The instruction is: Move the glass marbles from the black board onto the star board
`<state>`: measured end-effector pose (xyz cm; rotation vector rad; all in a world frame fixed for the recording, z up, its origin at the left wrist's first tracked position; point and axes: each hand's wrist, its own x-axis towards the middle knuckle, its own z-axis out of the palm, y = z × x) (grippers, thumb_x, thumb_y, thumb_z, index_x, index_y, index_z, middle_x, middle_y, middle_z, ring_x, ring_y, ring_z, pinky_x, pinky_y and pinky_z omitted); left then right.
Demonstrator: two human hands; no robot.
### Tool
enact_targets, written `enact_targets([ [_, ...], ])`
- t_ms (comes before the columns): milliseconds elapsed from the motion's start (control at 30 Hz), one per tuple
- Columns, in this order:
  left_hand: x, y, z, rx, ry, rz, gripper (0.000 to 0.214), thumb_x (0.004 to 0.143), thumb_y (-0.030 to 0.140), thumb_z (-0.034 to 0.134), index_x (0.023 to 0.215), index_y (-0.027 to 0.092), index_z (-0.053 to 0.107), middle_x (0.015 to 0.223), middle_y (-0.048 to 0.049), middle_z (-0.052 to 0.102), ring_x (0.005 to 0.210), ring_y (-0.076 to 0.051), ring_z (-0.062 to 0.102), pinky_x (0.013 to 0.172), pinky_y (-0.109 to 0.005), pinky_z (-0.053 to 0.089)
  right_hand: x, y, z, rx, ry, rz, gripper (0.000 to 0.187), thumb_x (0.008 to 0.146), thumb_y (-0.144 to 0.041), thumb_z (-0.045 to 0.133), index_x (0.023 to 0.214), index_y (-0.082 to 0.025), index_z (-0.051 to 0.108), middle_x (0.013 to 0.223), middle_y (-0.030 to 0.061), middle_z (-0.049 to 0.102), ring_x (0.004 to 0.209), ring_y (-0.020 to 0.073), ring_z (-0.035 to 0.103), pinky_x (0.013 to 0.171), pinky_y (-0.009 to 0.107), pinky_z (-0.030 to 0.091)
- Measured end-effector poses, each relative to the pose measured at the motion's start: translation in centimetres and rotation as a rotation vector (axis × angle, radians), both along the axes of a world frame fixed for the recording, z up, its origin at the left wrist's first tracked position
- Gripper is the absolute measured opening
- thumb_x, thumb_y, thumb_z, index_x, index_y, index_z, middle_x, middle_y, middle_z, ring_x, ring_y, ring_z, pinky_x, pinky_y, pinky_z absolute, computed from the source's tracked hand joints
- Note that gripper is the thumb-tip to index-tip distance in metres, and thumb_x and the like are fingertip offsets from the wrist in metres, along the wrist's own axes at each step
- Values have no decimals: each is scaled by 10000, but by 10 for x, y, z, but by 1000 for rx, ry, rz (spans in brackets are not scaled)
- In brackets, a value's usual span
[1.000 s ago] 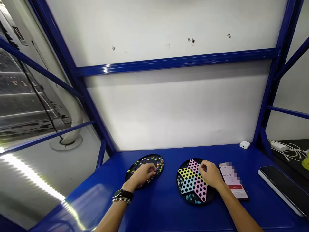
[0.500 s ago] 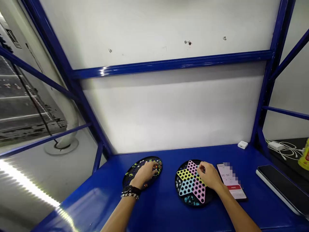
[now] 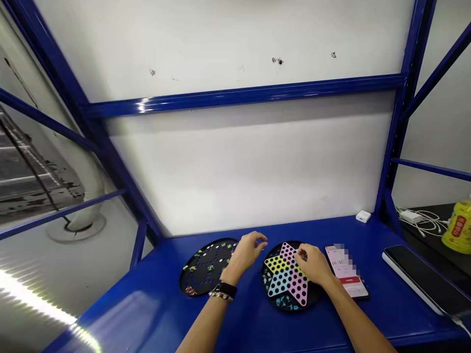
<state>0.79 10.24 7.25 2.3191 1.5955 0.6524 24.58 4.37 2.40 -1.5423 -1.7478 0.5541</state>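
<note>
Your left hand [image 3: 247, 252] hangs over the table [image 3: 235, 323], between the two round black trays, a bit nearer the left one. Its fingers are bent; you can't tell if they pinch something small. Your right hand [image 3: 312, 262] is over the right side of the star board [image 3: 280, 282]. Its thumb and finger tips are close together, but you can't see if a piece is in them.

The left tray [image 3: 202, 287] has little holes and holds small round marbles [image 3: 211, 268]: green and yellow ones, white ones, and a few red ones [image 3: 190, 290] by the near left edge. Your left arm hides part of it.

The right tray [image 3: 314, 295] holds the star board, which is pink, yellow and light blue with black holes. Blue-green bits [image 3: 287, 302] fill the gap nearest you, and clear, whitish bits [image 3: 267, 280] sit in the left gap.
</note>
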Motion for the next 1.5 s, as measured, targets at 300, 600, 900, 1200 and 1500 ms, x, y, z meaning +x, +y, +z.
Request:
enact_targets([
  [300,31,7,-35,57,113,-73,167,918,258,531,955,233,692,1021,-39,704,945,-200,648,823,-287,491,0,0,-3,19,-20,8,185,861,-266,510,688,-205,531,730,4,631,659,133,534,591,242,322],
  [600,-77,44,-45,-53,356,317,373,916,174,410,1226,197,618,1228,-127,630,1126,-288,603,932,-397,469,-2,1,-5,14,-20,12,186,862,-262,510,684,-208,515,731,1,632,660,133,538,589,241,317],
  [900,-92,53,-54,-110,269,283,185,855,257,518,991,227,642,1017,-55,705,960,-218,662,778,-286,481,-2,-1,-2,0,-15,12,185,858,-263,512,681,-208,503,739,1,635,667,133,541,595,241,318],
  [1200,-103,57,-57,-106,219,325,330,797,249,554,1118,221,620,1116,-62,698,1036,-213,659,825,-268,492,-3,0,-2,-4,-15,9,181,851,-248,513,675,-208,493,737,1,630,658,131,532,580,237,306],
  [1500,-107,72,-50,-114,307,561,409,921,393,368,1138,159,625,1187,-184,639,1037,-333,663,836,-428,514,-5,1,-4,-3,-18,-1,188,860,-245,518,676,-207,506,728,0,622,659,129,536,588,236,310],
])
